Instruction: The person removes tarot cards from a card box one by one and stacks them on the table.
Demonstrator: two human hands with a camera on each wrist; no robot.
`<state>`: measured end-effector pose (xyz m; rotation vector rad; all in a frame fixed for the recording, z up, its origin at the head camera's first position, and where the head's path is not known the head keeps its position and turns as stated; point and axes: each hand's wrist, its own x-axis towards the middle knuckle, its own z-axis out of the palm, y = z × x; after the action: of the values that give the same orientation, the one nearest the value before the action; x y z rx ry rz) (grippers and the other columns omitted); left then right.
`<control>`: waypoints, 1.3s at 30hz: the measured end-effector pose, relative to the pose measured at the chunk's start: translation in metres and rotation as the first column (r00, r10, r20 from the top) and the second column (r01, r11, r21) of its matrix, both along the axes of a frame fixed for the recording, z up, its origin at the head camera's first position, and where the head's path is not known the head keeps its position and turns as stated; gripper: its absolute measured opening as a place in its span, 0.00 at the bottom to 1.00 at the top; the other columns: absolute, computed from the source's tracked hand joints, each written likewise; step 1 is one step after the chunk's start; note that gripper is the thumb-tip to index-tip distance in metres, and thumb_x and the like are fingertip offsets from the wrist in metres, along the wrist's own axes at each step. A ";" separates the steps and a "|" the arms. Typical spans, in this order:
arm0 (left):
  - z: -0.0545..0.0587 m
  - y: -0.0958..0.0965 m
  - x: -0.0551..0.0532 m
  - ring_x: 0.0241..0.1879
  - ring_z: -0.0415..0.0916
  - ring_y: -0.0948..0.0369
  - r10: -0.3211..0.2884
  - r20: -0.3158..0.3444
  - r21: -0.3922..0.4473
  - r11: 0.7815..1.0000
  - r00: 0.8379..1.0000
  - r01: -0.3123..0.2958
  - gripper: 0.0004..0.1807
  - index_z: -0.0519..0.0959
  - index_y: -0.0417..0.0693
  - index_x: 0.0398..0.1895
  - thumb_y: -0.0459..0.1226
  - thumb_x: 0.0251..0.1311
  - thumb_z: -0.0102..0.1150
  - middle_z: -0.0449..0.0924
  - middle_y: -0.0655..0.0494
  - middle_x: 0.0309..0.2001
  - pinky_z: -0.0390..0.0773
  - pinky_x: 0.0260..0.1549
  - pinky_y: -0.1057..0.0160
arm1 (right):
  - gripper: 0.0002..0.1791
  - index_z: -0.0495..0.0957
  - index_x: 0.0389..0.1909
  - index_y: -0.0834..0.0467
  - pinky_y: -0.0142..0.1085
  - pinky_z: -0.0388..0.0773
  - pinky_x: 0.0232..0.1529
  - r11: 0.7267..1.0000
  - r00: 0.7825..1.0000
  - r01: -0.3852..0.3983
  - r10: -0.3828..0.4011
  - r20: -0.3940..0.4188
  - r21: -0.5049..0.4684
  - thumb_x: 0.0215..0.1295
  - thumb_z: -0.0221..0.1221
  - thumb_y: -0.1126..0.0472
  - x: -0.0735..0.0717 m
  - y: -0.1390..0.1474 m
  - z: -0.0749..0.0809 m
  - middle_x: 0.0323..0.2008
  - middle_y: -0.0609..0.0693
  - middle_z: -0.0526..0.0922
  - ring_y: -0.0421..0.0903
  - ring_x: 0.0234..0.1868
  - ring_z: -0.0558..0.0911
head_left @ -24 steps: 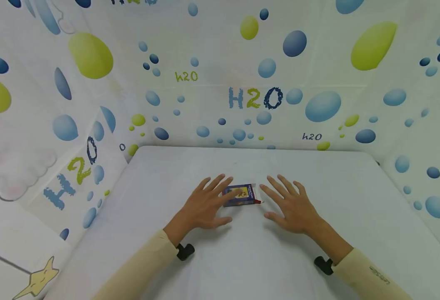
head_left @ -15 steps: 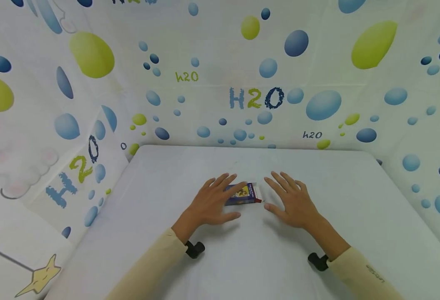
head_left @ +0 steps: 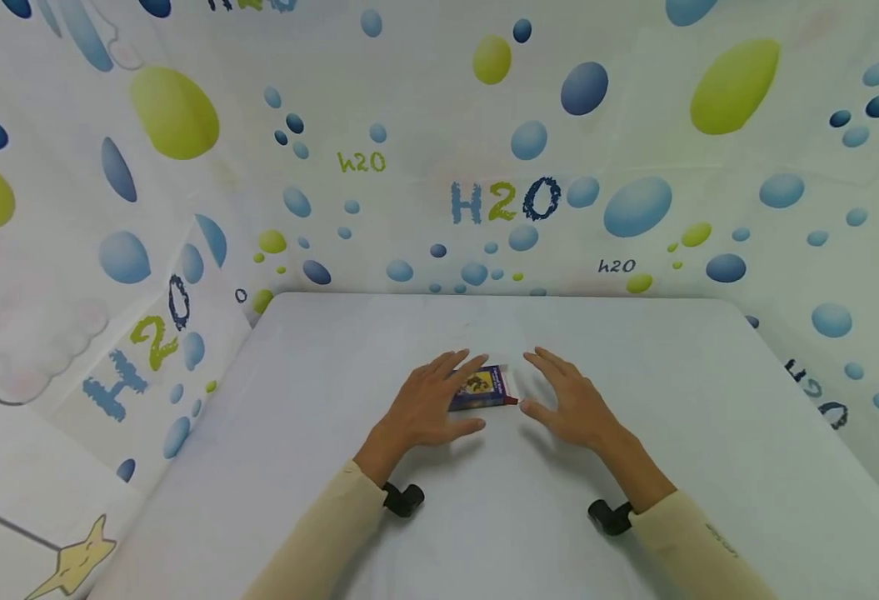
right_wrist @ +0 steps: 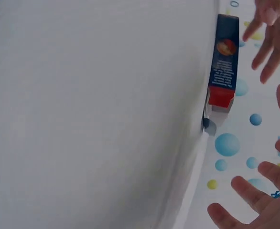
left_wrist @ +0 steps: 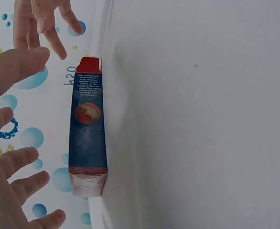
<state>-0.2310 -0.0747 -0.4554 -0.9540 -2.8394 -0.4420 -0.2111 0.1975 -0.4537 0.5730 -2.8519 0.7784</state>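
A small dark blue card box (head_left: 490,387) with a yellow picture lies flat on the white table. Its right end shows an opened flap with red on it. In the left wrist view the long side of the box (left_wrist: 87,138) carries small white print and a round picture. My left hand (head_left: 430,406) hovers with spread fingers over the left part of the box, hiding that end. To the right of the box, my right hand (head_left: 576,410) is held up with its fingers extended, apart from it. Neither hand holds anything.
The white table (head_left: 484,517) stretches around the box to its rounded far corners. Behind and beside it hangs a white cloth (head_left: 424,83) printed with blue and green drops and H2O lettering. A black wrist camera (head_left: 404,500) sits on each wrist.
My two hands have drawn closer together, the left moving right and the right moving slightly left. The box stays in place on the table.
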 end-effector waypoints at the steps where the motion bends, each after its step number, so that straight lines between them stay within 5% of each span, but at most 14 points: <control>1: -0.002 0.000 0.000 0.77 0.54 0.50 0.010 0.009 0.009 1.000 1.000 -0.010 0.51 0.48 0.70 0.82 0.66 0.58 0.59 0.55 0.54 0.79 0.62 0.68 0.39 | 0.41 0.61 0.77 0.51 0.67 0.61 0.67 1.000 1.000 -0.006 0.007 0.018 -0.022 0.67 0.64 0.46 0.000 -0.001 0.000 0.77 0.55 0.60 0.62 0.75 0.61; 8: -0.010 0.001 -0.002 0.77 0.54 0.52 0.069 0.082 0.120 0.990 0.994 -0.079 0.52 0.51 0.70 0.81 0.64 0.56 0.63 0.58 0.54 0.78 0.62 0.67 0.39 | 0.34 0.68 0.73 0.54 0.61 0.64 0.68 0.982 0.995 -0.019 0.038 0.092 -0.189 0.68 0.65 0.53 -0.006 -0.007 -0.003 0.72 0.56 0.69 0.60 0.73 0.66; 15: -0.015 0.005 -0.006 0.74 0.59 0.52 0.090 0.180 0.253 0.958 0.980 -0.134 0.50 0.55 0.68 0.80 0.61 0.55 0.66 0.63 0.56 0.76 0.63 0.67 0.39 | 0.29 0.73 0.68 0.61 0.56 0.77 0.58 0.888 0.981 0.011 0.078 0.175 -0.459 0.68 0.65 0.60 -0.017 -0.016 -0.013 0.67 0.58 0.76 0.60 0.66 0.74; 21: -0.021 0.010 -0.012 0.72 0.63 0.52 0.120 0.223 0.295 0.938 0.967 -0.184 0.52 0.57 0.68 0.79 0.59 0.51 0.71 0.64 0.55 0.75 0.62 0.68 0.40 | 0.28 0.73 0.67 0.63 0.56 0.76 0.59 0.858 0.975 0.045 0.075 0.211 -0.512 0.69 0.64 0.61 -0.022 -0.022 -0.015 0.66 0.59 0.76 0.60 0.66 0.74; 28: -0.029 0.019 -0.021 0.67 0.67 0.51 0.173 0.254 0.350 0.901 0.952 -0.257 0.53 0.65 0.66 0.76 0.56 0.43 0.78 0.70 0.54 0.71 0.66 0.64 0.42 | 0.25 0.73 0.66 0.64 0.63 0.64 0.67 0.802 0.976 0.098 0.038 0.213 -0.589 0.70 0.61 0.62 -0.026 -0.026 -0.018 0.64 0.61 0.77 0.59 0.66 0.75; 34: -0.035 0.026 -0.028 0.65 0.67 0.51 0.184 0.239 0.315 0.914 0.953 -0.255 0.55 0.68 0.62 0.74 0.56 0.38 0.82 0.74 0.53 0.66 0.69 0.63 0.44 | 0.24 0.73 0.65 0.65 0.58 0.65 0.68 0.744 0.968 0.156 0.016 0.250 -0.650 0.71 0.61 0.62 -0.028 -0.026 -0.023 0.64 0.62 0.77 0.59 0.67 0.74; 39: -0.035 0.027 -0.031 0.66 0.65 0.53 0.223 0.232 0.261 0.923 0.947 -0.282 0.53 0.71 0.58 0.72 0.57 0.38 0.82 0.76 0.55 0.65 0.68 0.64 0.48 | 0.24 0.73 0.65 0.65 0.59 0.62 0.70 0.731 0.967 0.161 0.016 0.253 -0.663 0.71 0.61 0.62 -0.030 -0.028 -0.023 0.64 0.63 0.77 0.59 0.67 0.74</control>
<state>-0.2619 -0.0481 -0.4901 -0.5024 -2.8973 -0.9384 -0.2414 0.1697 -0.4763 0.2566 -2.4537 1.8656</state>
